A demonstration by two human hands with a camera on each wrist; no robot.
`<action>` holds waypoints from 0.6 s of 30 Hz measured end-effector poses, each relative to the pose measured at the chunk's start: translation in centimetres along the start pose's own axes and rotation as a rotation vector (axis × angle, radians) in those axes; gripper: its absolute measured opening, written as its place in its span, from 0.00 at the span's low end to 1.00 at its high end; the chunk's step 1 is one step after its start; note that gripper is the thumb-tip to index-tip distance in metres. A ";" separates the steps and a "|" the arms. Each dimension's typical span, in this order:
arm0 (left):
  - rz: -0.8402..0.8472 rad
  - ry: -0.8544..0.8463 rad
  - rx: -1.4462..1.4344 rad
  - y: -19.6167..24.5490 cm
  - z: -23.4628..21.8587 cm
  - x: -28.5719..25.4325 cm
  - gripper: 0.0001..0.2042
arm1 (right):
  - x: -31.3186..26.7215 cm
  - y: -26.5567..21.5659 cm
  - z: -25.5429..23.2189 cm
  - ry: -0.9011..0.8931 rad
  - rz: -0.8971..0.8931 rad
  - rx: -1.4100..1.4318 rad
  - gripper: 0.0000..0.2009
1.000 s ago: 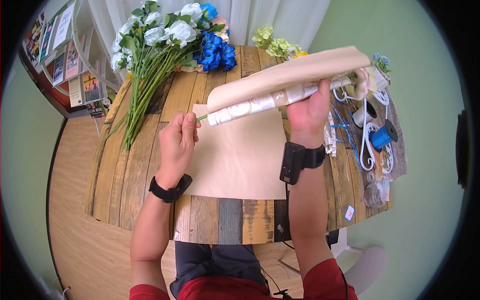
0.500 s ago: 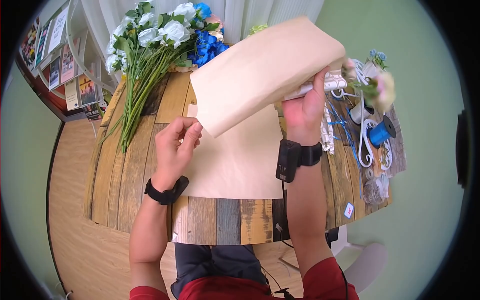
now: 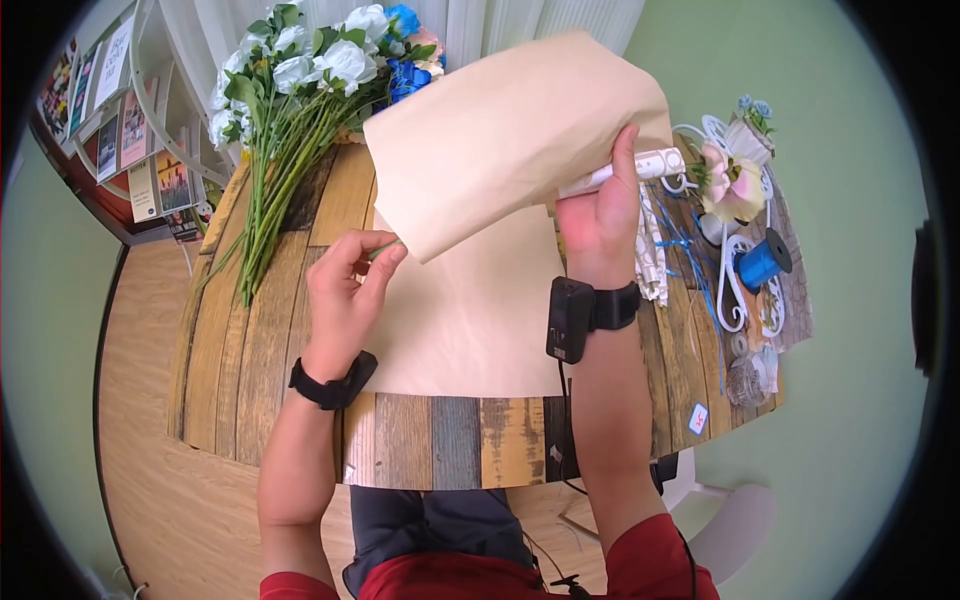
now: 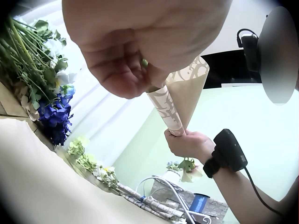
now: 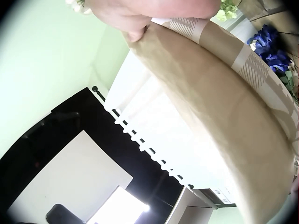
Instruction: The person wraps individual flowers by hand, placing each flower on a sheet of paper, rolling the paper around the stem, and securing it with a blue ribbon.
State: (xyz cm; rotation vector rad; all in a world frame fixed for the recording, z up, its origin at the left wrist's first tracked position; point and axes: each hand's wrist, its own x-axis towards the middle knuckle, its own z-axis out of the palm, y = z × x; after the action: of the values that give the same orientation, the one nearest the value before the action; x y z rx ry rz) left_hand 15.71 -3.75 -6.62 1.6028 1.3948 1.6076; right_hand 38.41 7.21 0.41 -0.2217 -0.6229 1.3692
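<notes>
A sheet of brown wrapping paper (image 3: 510,140), partly rolled with its patterned white side outward along the tube, is held above the surface (image 3: 270,350), slanting up toward the right. The right hand (image 3: 600,205) supports it from below, thumb over the brown face and fingers curled round the roll. At the lower left end, the left hand (image 3: 350,275) pinches a green stem (image 4: 145,62) between thumb and fingers, just beside the paper's corner. Past the roll's right end hangs a pale pink-and-cream flower (image 3: 735,185); whether it shares that stem cannot be told. Beneath, a second brown sheet (image 3: 470,330) lies flat. Farther left rests a long-stemmed bunch of white flowers (image 3: 275,170), with blue flowers (image 3: 406,80) beside it. To the right stands a blue ribbon spool (image 3: 764,260) near white scrollwork (image 3: 733,310).
</notes>
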 end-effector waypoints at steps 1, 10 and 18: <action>0.124 0.067 0.076 0.5 0.3 0.2 0.08 | 0.0 0.1 0.0 0.001 0.000 0.001 0.21; 0.405 0.157 0.327 1.3 0.1 0.2 0.08 | -0.2 0.3 0.2 0.085 -0.004 0.024 0.19; 0.466 0.143 0.308 1.5 0.2 0.2 0.10 | -0.1 0.4 -0.2 0.145 0.014 0.002 0.20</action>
State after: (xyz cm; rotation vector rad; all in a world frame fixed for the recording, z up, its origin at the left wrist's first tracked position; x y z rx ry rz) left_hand 16.32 -4.13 -5.23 2.1564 1.4727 1.8621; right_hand 38.19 7.23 0.07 -0.3214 -0.5002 1.3539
